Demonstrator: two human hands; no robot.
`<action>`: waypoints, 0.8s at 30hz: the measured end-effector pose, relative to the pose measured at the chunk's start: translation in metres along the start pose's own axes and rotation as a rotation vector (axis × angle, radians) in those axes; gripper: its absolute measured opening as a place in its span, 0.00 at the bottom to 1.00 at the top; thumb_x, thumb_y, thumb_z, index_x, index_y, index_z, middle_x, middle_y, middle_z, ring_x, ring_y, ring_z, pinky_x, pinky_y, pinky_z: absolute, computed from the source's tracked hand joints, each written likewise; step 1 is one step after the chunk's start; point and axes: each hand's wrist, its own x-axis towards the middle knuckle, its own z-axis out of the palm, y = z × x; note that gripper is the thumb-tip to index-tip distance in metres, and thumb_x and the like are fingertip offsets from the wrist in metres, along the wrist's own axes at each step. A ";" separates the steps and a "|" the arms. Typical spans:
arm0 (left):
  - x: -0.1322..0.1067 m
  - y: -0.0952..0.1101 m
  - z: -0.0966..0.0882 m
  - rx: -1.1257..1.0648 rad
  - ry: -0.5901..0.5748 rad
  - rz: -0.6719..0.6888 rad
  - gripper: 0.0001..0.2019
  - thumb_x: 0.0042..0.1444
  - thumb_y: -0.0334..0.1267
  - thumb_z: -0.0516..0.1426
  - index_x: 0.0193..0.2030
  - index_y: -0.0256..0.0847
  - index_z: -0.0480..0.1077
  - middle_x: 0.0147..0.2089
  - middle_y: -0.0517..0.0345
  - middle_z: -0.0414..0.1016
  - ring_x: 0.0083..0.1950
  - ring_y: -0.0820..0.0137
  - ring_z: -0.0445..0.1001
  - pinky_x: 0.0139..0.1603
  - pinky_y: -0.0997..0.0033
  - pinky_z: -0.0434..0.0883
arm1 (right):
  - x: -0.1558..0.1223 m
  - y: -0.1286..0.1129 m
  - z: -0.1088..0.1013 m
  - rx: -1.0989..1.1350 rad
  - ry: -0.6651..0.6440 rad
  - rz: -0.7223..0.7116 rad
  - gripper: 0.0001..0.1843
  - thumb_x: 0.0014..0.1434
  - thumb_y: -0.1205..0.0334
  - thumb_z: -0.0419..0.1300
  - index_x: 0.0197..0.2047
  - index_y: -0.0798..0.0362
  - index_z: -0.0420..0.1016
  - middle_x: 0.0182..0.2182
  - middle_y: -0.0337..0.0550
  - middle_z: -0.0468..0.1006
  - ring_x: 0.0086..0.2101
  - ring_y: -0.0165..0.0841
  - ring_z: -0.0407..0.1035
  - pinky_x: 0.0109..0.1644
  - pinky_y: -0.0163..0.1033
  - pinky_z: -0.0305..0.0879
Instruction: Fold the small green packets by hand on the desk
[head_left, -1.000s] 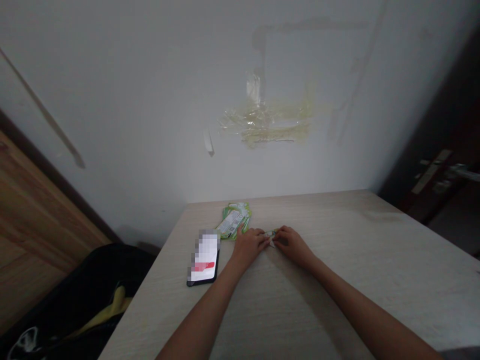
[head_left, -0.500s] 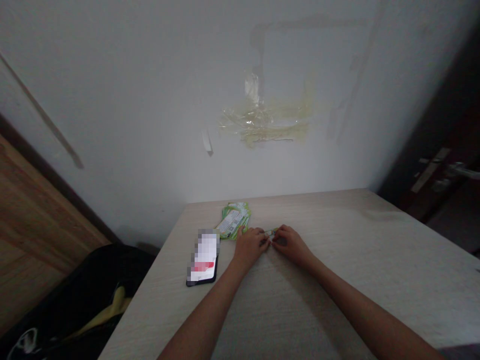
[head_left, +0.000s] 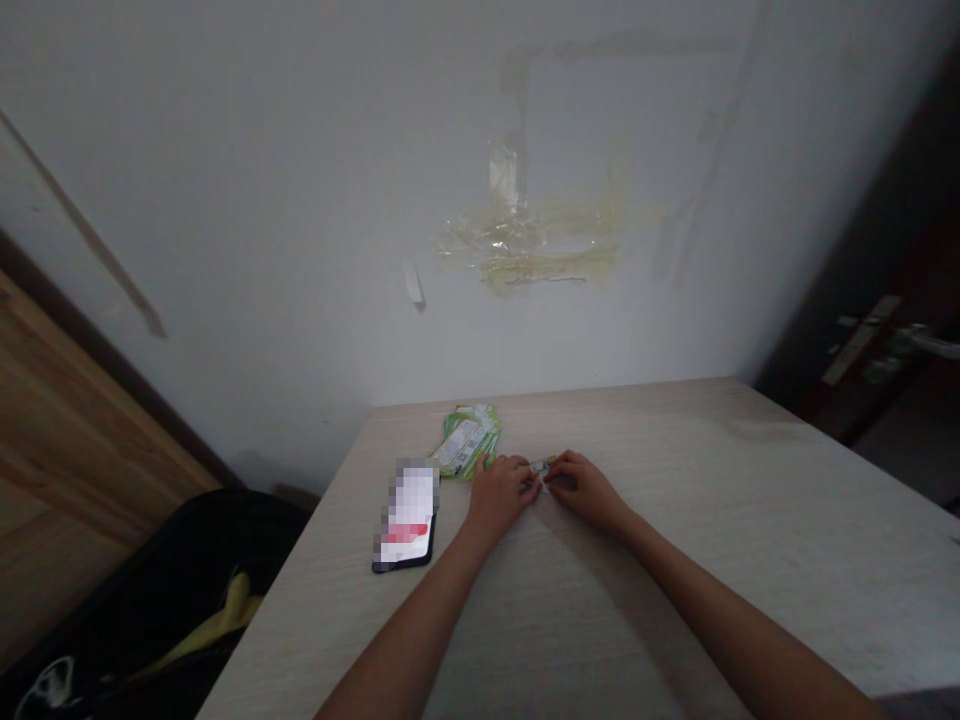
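Both my hands rest on a pale wooden table [head_left: 750, 520], fingertips meeting over a small green-and-white packet [head_left: 541, 466]. My left hand [head_left: 498, 494] pinches its left end with fingers curled. My right hand [head_left: 583, 488] pinches the right end, also curled. Most of the small packet is hidden under my fingers. A small stack of green and white sachets [head_left: 468, 443] lies just beyond my left hand.
A black phone [head_left: 407, 516] with a lit screen lies left of my left hand near the table's left edge. A white wall with tape remnants [head_left: 536, 240] stands behind. A dark bag [head_left: 150, 610] sits on the floor at left, a door handle [head_left: 911, 345] at right.
My hands have stayed together on the small packet, with only slight finger shifts. The view has barely moved.
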 end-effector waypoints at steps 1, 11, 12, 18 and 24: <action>0.000 0.000 0.000 -0.003 0.001 -0.008 0.09 0.61 0.45 0.54 0.39 0.48 0.75 0.49 0.59 0.77 0.51 0.62 0.71 0.63 0.46 0.49 | 0.000 0.001 0.000 0.001 0.000 -0.001 0.10 0.52 0.69 0.62 0.38 0.49 0.80 0.39 0.44 0.75 0.42 0.36 0.70 0.51 0.43 0.66; -0.004 0.002 0.004 -0.009 -0.009 -0.067 0.10 0.56 0.47 0.59 0.42 0.49 0.74 0.57 0.58 0.72 0.57 0.59 0.68 0.65 0.43 0.47 | -0.001 -0.002 -0.004 0.067 -0.013 -0.004 0.11 0.52 0.73 0.60 0.37 0.51 0.80 0.37 0.44 0.75 0.40 0.34 0.70 0.49 0.39 0.66; -0.004 0.003 0.004 -0.005 -0.011 -0.072 0.10 0.56 0.47 0.60 0.42 0.48 0.74 0.57 0.58 0.72 0.57 0.59 0.68 0.66 0.43 0.46 | 0.000 -0.003 -0.004 0.065 -0.013 -0.005 0.11 0.52 0.73 0.59 0.37 0.52 0.80 0.37 0.44 0.75 0.40 0.34 0.70 0.48 0.39 0.66; -0.004 0.011 0.001 0.027 0.002 -0.106 0.09 0.55 0.46 0.59 0.41 0.48 0.73 0.56 0.60 0.73 0.57 0.61 0.68 0.67 0.41 0.44 | 0.000 -0.003 -0.004 0.058 -0.019 -0.007 0.11 0.52 0.73 0.59 0.37 0.52 0.80 0.37 0.45 0.75 0.39 0.34 0.70 0.48 0.39 0.66; -0.005 0.011 0.003 0.057 0.004 -0.094 0.10 0.56 0.47 0.59 0.42 0.49 0.73 0.57 0.59 0.72 0.57 0.60 0.68 0.67 0.39 0.42 | -0.001 -0.002 -0.003 0.044 -0.010 -0.001 0.11 0.53 0.72 0.59 0.37 0.52 0.80 0.37 0.45 0.74 0.40 0.34 0.70 0.49 0.40 0.65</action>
